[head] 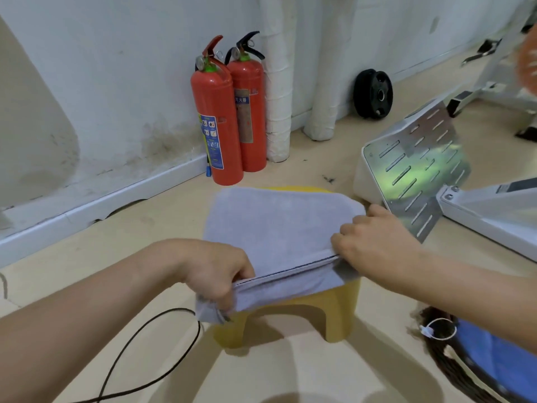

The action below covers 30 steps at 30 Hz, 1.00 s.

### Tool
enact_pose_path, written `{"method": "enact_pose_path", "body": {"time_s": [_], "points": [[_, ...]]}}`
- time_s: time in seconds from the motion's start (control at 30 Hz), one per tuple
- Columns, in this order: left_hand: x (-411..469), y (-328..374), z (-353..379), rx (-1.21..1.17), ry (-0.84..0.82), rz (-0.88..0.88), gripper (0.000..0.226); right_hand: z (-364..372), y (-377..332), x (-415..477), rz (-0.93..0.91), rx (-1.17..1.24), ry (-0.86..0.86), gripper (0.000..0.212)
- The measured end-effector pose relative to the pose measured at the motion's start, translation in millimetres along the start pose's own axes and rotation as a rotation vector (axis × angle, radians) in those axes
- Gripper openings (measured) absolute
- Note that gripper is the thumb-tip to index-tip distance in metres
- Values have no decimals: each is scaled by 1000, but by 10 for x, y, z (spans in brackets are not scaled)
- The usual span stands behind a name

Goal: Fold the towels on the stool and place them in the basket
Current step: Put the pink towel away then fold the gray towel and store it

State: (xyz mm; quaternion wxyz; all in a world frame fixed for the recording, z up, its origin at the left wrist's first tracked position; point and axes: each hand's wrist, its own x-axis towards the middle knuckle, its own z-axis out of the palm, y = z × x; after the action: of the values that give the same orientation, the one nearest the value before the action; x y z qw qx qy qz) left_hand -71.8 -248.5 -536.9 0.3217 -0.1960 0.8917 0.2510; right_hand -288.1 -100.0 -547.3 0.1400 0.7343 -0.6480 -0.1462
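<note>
Your two arms reach in from the bottom of the view, and your hands are at the near edge of the towel (279, 225). Your left hand (216, 274) has its fingers curled and pinches the near left corner, which hangs down a little past the stool (340, 309). Your right hand (374, 237) is curled too, with its fingers on top of the near right corner and the edge pinched under them.

The towel is grey. It lies flat on the yellow stool and covers most of the seat. Along the near edge you can see two layers, one on top of the other, with a dark stitched line between your hands. So it looks like the towel is folded in half once and you are lining up the edges.

The basket (444, 359) is on the floor, down by your right arm, near the stool but not touching it. Something blue (494, 353) is inside it. You cannot tell if that is a folded towel.

The job looks about partway done. This towel probably needs one more fold to get small, and then it has to go in the basket. You cannot see if more towels are under it.

A black cord (139, 341) lies on the floor by your left arm. Two red fire extinguishers (216, 126) stand at the wall behind the stool.
</note>
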Motion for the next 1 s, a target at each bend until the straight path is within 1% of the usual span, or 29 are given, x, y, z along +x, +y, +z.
{"method": "enact_pose_path", "body": {"time_s": [0.07, 0.1, 0.13, 0.17, 0.2, 0.27, 0.33, 0.37, 0.4, 0.47, 0.5, 0.53, 0.57, 0.6, 0.63, 0.67, 0.7, 0.73, 0.77, 0.8, 0.83, 0.87, 0.9, 0.93, 0.97, 1.0], "points": [[-5, 33, -4, -48, -64, -3, 14, 58, 55, -75, 12, 28, -76, 46], [-22, 38, -36, -52, -81, -21, 18, 13, 64, -90, 54, 94, -146, 37], [-41, 37, -70, -45, -87, -38, 20, -19, 83, -116, 131, 176, -194, 22], [-57, 27, -96, -35, -84, -50, 21, -53, 134, -133, 164, 284, -229, 8], [-80, 14, -116, -32, -79, -64, 22, -71, 198, -142, 210, 460, -268, 10], [-162, -11, -165, -38, -60, -90, 21, -98, 294, -150, 288, 842, -335, 29], [-258, -22, -258, -56, 26, -130, 17, -98, 363, -175, 388, 1226, -284, 34], [-296, -29, -314, -42, 136, -148, 18, -83, 374, -197, 445, 1381, -216, 34], [-330, -29, -368, 13, 326, -145, 19, -79, 369, -211, 512, 1501, -140, 33], [-379, -46, -461, 214, 904, -45, 16, -79, 375, -216, 613, 1666, 3, 33], [-410, -46, -487, 268, 1148, 18, 16, -78, 388, -220, 655, 1737, 56, 33], [-439, -45, -508, 268, 1308, 64, 19, -100, 408, -222, 701, 1814, 98, 31], [-469, -47, -529, 225, 1367, 96, 21, -114, 446, -222, 725, 1891, 138, 29], [-497, -57, -547, 149, 1342, 118, 23, -134, 476, -221, 736, 1941, 165, 27], [-520, -93, -569, 33, 1219, 138, 23, -141, 509, -241, 728, 1992, 167, 26], [-548, -149, -584, -92, 1014, 144, 21, -158, 538, -274, 691, 2043, 119, 24], [-578, -219, -583, -178, 769, 125, 18, -159, 572, -307, 641, 2082, 37, 22], [-611, -284, -572, -225, 548, 87, 14, -158, 597, -352, 572, 2101, -56, 30], [-634, -350, -558, -248, 376, 40, 12, -125, 626, -407, 509, 2095, -162, 47], [-649, -402, -537, -262, 242, 2, 13, -98, 645, -461, 449, 2079, -285, 58], [-652, -436, -516, -280, 144, -13, 17, -79, 644, -498, 401, 2044, -374, 53], [-648, -443, -502, -311, 69, -9, 23, -48, 634, -515, 387, 2001, -416, 39], [-637, -453, -487, -364, 36, 12, 26, -27, 617, -513, 404, 1984, -423, 25], [-621, -464, -469, -439, 50, 47, 21, -32, 582, -495, 429, 1997, -417, 19], [-597, -474, -449, -520, 94, 85, 12, -9, 563, -479, 458, 2032, -396, 18], [-568, -487, -439, -597, 155, 124, 20, 10, 541, -456, 492, 2072, -364, 17]]}}
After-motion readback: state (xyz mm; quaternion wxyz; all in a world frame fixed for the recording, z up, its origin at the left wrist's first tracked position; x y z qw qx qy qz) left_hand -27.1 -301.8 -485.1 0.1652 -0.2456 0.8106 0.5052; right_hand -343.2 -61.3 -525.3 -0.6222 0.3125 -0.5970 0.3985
